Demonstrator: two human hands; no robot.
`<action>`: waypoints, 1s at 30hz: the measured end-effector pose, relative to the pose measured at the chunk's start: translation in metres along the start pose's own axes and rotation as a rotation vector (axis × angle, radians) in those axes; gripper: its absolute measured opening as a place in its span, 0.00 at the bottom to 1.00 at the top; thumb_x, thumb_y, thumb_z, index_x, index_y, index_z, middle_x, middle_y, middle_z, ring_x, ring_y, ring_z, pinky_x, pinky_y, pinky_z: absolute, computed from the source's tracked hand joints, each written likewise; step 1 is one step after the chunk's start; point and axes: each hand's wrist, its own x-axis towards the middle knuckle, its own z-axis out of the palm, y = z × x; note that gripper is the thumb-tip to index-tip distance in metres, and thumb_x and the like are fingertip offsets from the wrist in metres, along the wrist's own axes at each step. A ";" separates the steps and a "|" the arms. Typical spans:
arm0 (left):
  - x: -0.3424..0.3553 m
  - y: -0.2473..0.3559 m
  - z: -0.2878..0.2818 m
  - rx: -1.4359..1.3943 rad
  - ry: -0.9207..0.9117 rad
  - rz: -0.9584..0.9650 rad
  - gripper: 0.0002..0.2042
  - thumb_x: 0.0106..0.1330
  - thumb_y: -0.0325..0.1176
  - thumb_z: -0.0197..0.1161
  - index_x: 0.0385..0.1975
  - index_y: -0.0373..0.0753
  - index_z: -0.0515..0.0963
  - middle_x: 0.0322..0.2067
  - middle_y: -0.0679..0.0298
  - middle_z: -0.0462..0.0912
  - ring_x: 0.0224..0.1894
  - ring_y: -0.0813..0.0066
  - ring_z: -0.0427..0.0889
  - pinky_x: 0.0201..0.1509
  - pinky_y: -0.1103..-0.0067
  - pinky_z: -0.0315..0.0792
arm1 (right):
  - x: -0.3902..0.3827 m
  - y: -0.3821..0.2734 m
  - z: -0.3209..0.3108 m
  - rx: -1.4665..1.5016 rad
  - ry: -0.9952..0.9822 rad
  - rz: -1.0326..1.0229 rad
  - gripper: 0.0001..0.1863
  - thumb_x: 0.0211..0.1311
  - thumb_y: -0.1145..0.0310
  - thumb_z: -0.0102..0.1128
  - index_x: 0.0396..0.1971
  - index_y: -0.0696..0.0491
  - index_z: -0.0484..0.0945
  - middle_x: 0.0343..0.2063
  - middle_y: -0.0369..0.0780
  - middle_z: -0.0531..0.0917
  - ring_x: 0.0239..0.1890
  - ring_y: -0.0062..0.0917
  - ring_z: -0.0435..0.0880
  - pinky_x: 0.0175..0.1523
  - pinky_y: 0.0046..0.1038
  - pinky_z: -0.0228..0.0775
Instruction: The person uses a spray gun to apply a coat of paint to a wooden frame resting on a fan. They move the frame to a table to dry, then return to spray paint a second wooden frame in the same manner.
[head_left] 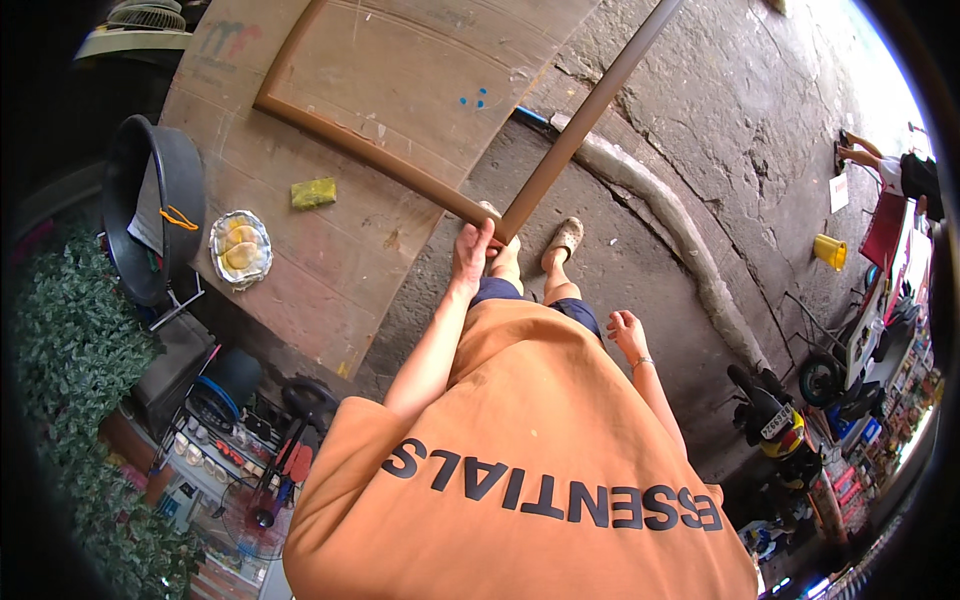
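Observation:
My left hand (pixel 470 255) grips a brown rectangular frame (pixel 356 148) at its near corner, fingers wrapped round it. The frame extends over a cardboard-covered surface (pixel 230 130), with one long side reaching out over the concrete floor. A yellow-green sponge (pixel 312 193) lies on the cardboard, left of the frame, beside a foil-like dish (pixel 241 250) with yellowish contents. My right hand (pixel 627 334) hangs beside my right thigh, its fingers loosely bent and apart, holding nothing.
A black tub (pixel 130 240) with papers sits at the left, near leafy plants (pixel 70 340). A pale pole-like length (pixel 680 229) lies along the concrete floor (pixel 740 130). Motorbikes (pixel 775 420), a yellow bucket (pixel 829 251) and another person's legs (pixel 866 156) are at the right.

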 end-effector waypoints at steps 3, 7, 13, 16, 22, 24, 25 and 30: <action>0.014 0.024 0.001 -0.028 0.063 0.064 0.25 0.61 0.60 0.59 0.34 0.39 0.78 0.28 0.67 0.81 0.30 0.80 0.79 0.32 0.83 0.72 | -0.006 -0.002 0.001 0.003 0.005 0.022 0.17 0.68 0.61 0.51 0.42 0.61 0.77 0.29 0.42 0.83 0.26 0.22 0.80 0.34 0.25 0.73; 0.017 0.030 0.020 -0.198 0.171 0.038 0.25 0.62 0.59 0.59 0.33 0.39 0.79 0.28 0.66 0.81 0.30 0.80 0.80 0.30 0.81 0.72 | -0.007 0.002 0.004 0.020 0.007 0.012 0.17 0.68 0.62 0.51 0.42 0.63 0.77 0.29 0.42 0.83 0.27 0.22 0.80 0.34 0.26 0.73; 0.002 -0.048 0.027 0.141 -0.153 0.130 0.23 0.61 0.55 0.63 0.33 0.36 0.80 0.31 0.64 0.82 0.33 0.79 0.80 0.34 0.80 0.73 | -0.002 -0.004 0.000 -0.054 -0.030 -0.012 0.16 0.68 0.63 0.51 0.41 0.62 0.77 0.28 0.41 0.82 0.26 0.22 0.79 0.34 0.26 0.73; -0.019 -0.069 0.004 0.423 -0.262 0.111 0.17 0.62 0.46 0.66 0.35 0.36 0.79 0.31 0.67 0.82 0.36 0.81 0.79 0.43 0.79 0.73 | -0.006 -0.009 -0.005 -0.037 -0.027 -0.007 0.16 0.69 0.60 0.50 0.42 0.58 0.77 0.29 0.38 0.82 0.25 0.19 0.78 0.31 0.23 0.71; -0.015 -0.155 -0.070 0.138 0.246 -0.246 0.15 0.67 0.46 0.59 0.35 0.39 0.78 0.28 0.66 0.82 0.27 0.81 0.79 0.30 0.80 0.73 | -0.024 -0.005 -0.037 -0.317 -0.049 0.008 0.15 0.68 0.63 0.50 0.40 0.61 0.77 0.27 0.40 0.82 0.25 0.21 0.80 0.29 0.24 0.73; -0.030 -0.147 -0.083 0.009 0.363 -0.353 0.16 0.68 0.48 0.55 0.37 0.40 0.78 0.29 0.66 0.82 0.28 0.81 0.80 0.29 0.82 0.72 | -0.025 -0.004 -0.046 -0.391 -0.074 0.007 0.15 0.67 0.63 0.51 0.39 0.62 0.77 0.26 0.41 0.82 0.26 0.22 0.80 0.30 0.25 0.74; -0.036 -0.151 -0.090 -0.011 0.391 -0.380 0.17 0.69 0.49 0.53 0.38 0.40 0.78 0.31 0.66 0.83 0.28 0.80 0.80 0.29 0.83 0.71 | -0.027 -0.007 -0.047 -0.426 -0.082 0.011 0.15 0.67 0.63 0.52 0.38 0.63 0.77 0.26 0.41 0.82 0.26 0.22 0.80 0.30 0.25 0.74; -0.062 -0.188 -0.106 -0.080 0.384 -0.457 0.18 0.70 0.49 0.52 0.41 0.40 0.77 0.34 0.65 0.83 0.31 0.78 0.81 0.32 0.81 0.71 | -0.010 -0.027 -0.047 -0.402 -0.090 0.028 0.16 0.67 0.63 0.52 0.38 0.62 0.78 0.26 0.40 0.82 0.25 0.22 0.79 0.31 0.24 0.73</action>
